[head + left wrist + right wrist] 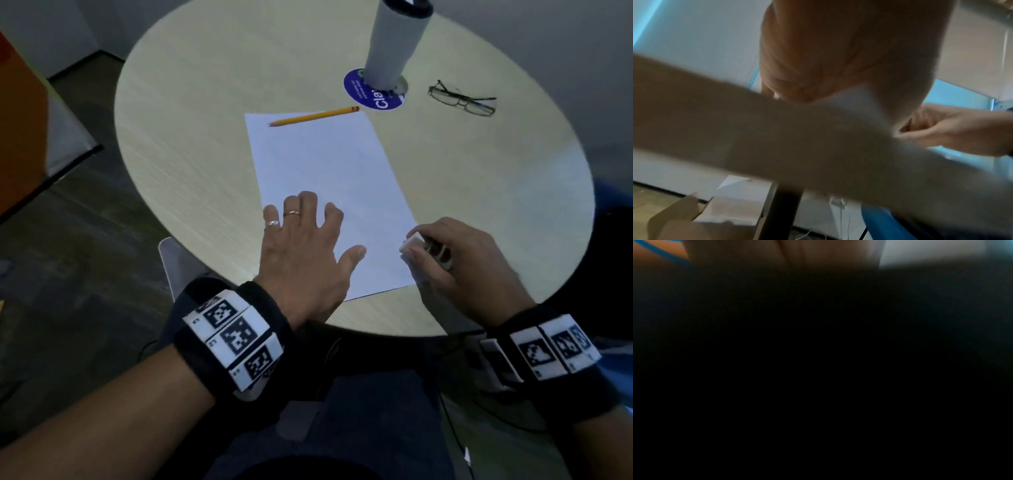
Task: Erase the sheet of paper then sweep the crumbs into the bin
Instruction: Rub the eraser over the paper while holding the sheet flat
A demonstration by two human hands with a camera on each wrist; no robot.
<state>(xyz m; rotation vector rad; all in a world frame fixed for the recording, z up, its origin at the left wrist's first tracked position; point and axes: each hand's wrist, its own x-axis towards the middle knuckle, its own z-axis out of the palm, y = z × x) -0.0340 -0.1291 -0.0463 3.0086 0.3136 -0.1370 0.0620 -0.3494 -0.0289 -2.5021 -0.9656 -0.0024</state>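
Head view: a round pale wood-grain bench (pixel 191 144) over dark flooring. The white sheet of paper (pixel 329 178) lies at centre, looking blank. The left hand (pixel 301 246) presses its 7 o'clock corner, fingers spread flat. The right hand (pixel 459 263) pinches a white eraser (pixel 412 242) at the sheet's 4 o'clock edge. A pencil (pixel 313 116) lies at 12 o'clock.

Left wrist view: blurred bench edge (pixel 777 138), the sheet's corner under the palm.

Right wrist view: mostly dark.

Dim, cool light in the head view, brightest on the table (pixel 191 102), with edges bowed and smeared; the left wrist view is blurred throughout (motion, seemingly); the right wrist view is almost wholly black
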